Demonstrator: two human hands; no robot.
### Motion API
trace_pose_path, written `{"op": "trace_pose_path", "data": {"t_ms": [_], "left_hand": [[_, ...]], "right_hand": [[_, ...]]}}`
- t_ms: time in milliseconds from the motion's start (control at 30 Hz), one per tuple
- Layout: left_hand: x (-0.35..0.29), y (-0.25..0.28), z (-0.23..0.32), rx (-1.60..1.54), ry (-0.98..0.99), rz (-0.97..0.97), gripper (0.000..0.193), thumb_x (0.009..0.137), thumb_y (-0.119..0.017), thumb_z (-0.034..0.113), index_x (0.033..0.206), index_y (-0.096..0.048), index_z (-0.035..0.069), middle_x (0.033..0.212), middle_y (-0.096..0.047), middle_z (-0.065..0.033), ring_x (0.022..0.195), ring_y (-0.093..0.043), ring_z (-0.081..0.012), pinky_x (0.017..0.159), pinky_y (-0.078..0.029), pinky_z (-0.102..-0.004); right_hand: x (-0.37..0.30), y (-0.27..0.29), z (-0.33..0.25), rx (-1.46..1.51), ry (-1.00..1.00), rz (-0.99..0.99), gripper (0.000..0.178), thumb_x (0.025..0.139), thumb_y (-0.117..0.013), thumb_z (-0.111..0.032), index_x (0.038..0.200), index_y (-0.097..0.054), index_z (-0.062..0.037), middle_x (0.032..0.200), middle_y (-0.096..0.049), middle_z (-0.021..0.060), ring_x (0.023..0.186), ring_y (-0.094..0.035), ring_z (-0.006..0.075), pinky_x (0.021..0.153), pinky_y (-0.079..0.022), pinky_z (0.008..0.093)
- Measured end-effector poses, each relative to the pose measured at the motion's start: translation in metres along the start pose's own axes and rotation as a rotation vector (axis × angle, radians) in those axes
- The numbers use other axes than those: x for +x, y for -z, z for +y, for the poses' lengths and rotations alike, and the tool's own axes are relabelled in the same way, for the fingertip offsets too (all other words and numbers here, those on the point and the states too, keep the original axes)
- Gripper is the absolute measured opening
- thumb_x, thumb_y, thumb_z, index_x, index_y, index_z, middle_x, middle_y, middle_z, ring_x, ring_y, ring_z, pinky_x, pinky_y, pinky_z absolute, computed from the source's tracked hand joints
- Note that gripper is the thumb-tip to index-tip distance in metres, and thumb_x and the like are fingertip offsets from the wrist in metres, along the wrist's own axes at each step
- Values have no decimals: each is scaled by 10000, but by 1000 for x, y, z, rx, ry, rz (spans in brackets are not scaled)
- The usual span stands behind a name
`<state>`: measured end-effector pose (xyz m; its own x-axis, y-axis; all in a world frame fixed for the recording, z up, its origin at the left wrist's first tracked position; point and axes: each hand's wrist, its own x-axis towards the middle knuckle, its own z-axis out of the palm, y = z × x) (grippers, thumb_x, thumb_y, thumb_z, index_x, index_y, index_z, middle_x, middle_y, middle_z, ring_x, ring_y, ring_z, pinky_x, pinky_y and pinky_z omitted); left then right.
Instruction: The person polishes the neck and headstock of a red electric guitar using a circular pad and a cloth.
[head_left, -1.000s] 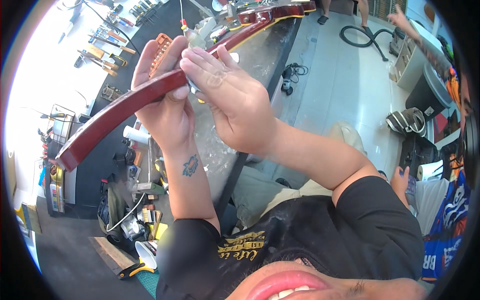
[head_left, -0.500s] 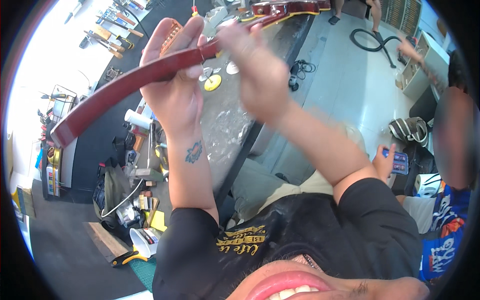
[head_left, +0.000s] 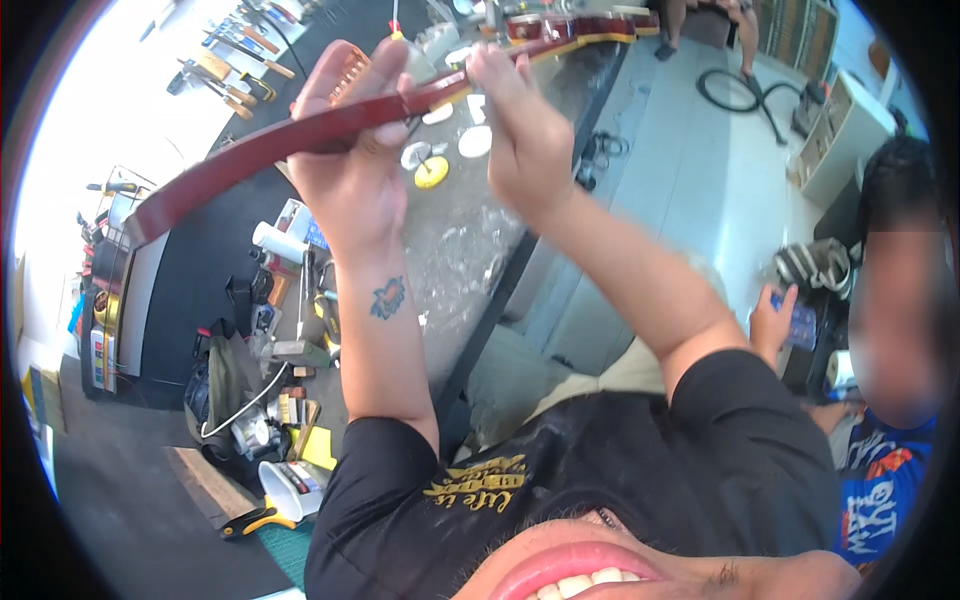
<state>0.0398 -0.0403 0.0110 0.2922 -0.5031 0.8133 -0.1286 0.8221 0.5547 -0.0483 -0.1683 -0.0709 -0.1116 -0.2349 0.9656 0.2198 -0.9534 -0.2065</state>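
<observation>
A long, glossy dark red guitar neck [head_left: 240, 160] slants across the upper left, its near end wide. Farther along, it runs toward a dark red guitar body [head_left: 560, 28] with a pale yellow edge. My left hand [head_left: 355, 180], palm up, supports the neck, with the thumb against its lower side. By its fingers shows an orange piece [head_left: 350, 75] with a row of light dots, too small to name. My right hand [head_left: 525, 140] curls its fingers over the neck farther along; their exact contact is partly hidden.
Below lies a dusty dark bench [head_left: 460, 260] with a yellow disc [head_left: 431, 172]. Tools, a white cup [head_left: 290, 490] and a yellow-handled tool [head_left: 265, 520] crowd the left side. At right sits a person in a blue shirt [head_left: 880, 490]; a black hose [head_left: 735, 90] lies on the floor.
The neck's near end has risen and shifted slightly right. My right hand, blurred before, is now sharper and a little lower at the wrist. The person at right has shifted, and their handheld device is lower.
</observation>
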Motion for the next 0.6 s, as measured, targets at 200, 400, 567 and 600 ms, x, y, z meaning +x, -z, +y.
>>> {"op": "trace_pose_path", "data": {"t_ms": [200, 400, 567, 600], "left_hand": [[6, -2, 2, -38, 31, 30, 863, 826, -892, 71, 1515, -400, -97, 1360, -652, -322, 1285, -659, -349, 1136, -506, -461], [4, 3, -3, 0, 16, 13, 866, 832, -895, 100, 1511, -399, -106, 1352, -653, -328, 1268, -667, -349, 1069, -556, -431], [7, 9, 1, 28, -29, -67, 807, 848, -860, 8, 1506, -407, -108, 1312, -675, -330, 1223, -690, -343, 1022, -580, -391], [4, 1, 1, -12, -22, -9, 787, 842, -844, -41, 1499, -415, -109, 1290, -693, -314, 1153, -724, -312, 995, -592, -372]], "right_hand": [[15, 2, 3, 66, 16, -39, 503, 926, -523, 158, 1391, -656, 17, 1403, -665, 222, 1377, -593, 366, 1196, -423, 498], [20, 16, -48, 101, 12, -114, 505, 882, -540, 157, 1351, -671, 23, 1382, -677, 237, 1347, -616, 396, 1174, -451, 503], [-34, 67, -101, 446, 85, -462, 480, 854, -566, 117, 1312, -675, 23, 1327, -714, 217, 1294, -656, 403, 1160, -465, 496], [-48, 77, -108, 487, 59, -594, 465, 846, -574, 105, 1292, -677, 22, 1305, -727, 207, 1273, -668, 411, 1154, -473, 488]]}}
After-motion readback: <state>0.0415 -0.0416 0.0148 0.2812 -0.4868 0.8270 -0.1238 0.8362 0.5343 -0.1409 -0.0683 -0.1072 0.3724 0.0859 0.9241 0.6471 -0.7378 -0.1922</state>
